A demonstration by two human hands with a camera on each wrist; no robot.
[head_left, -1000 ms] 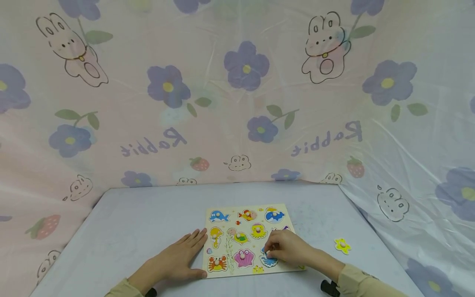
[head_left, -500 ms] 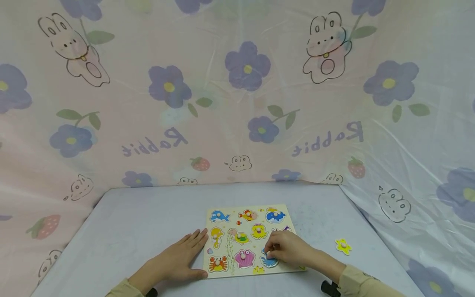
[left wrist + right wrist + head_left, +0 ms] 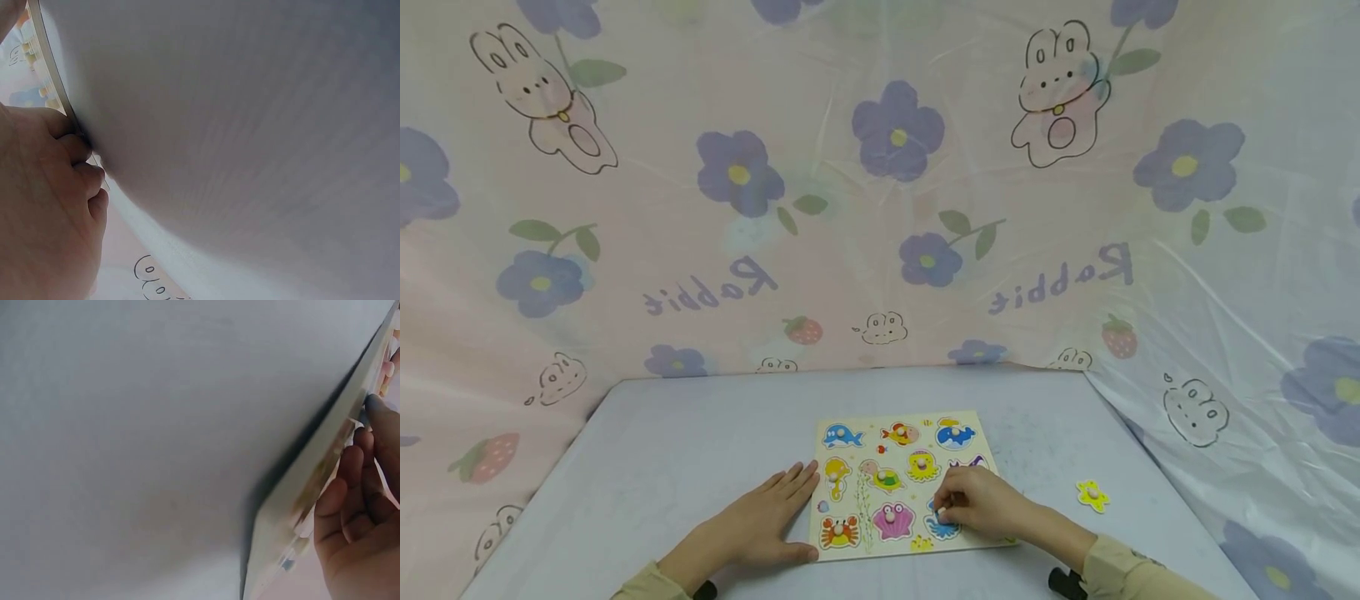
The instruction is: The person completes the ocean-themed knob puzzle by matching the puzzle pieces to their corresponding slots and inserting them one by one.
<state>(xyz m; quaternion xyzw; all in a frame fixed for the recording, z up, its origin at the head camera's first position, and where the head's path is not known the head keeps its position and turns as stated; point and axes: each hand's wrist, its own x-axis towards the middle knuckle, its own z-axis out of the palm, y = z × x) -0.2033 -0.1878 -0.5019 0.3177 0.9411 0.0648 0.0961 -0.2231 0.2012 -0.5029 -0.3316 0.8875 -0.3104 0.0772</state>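
Note:
A cream peg puzzle board (image 3: pixel 853 421) lies on the table, covered with sea-animal pieces that have round knobs. My left hand (image 3: pixel 763 518) rests at the board's left side, fingers extended against its edge and thumb at the near corner. At the board's near right part, my right hand (image 3: pixel 985 504) pinches the knob of a blue puzzle piece (image 3: pixel 943 530) between thumb and forefinger. That hand covers some of this piece and part of the board. In the right wrist view, the thumb and curled fingers (image 3: pixel 331 497) stand over the board. The left wrist view shows the left fingers at the board's edge.
A yellow starfish piece (image 3: pixel 1093 496) lies on the table to the right of the board. Along the board sit a pink shell piece (image 3: pixel 892 525), a crab piece (image 3: pixel 839 533) and several others. A patterned curtain (image 3: pixel 820 250) hangs behind the white table (image 3: pixel 700 433).

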